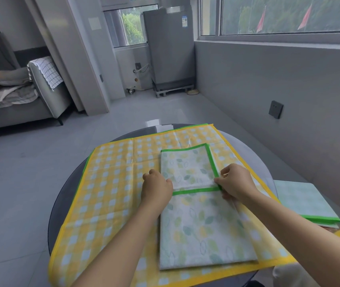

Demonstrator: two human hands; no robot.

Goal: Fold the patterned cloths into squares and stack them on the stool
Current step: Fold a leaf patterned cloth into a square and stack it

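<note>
Both hands (157,186) (236,183) pinch leaf cloth (202,230) | stool hidden beneath stack (303,201)

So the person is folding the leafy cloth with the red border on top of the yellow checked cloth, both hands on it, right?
Not quite: the border is green, not red. The head view shows both hands, left hand and right hand, on the leafy cloth, whose green border runs along the folded edge. It does lie on the yellow checked cloth.

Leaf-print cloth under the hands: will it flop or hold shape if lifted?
The leaf-print cloth is thin with sharp creases, so probably light and floppy. Its folded flap would likely fall open once the right hand and left hand release.
</note>
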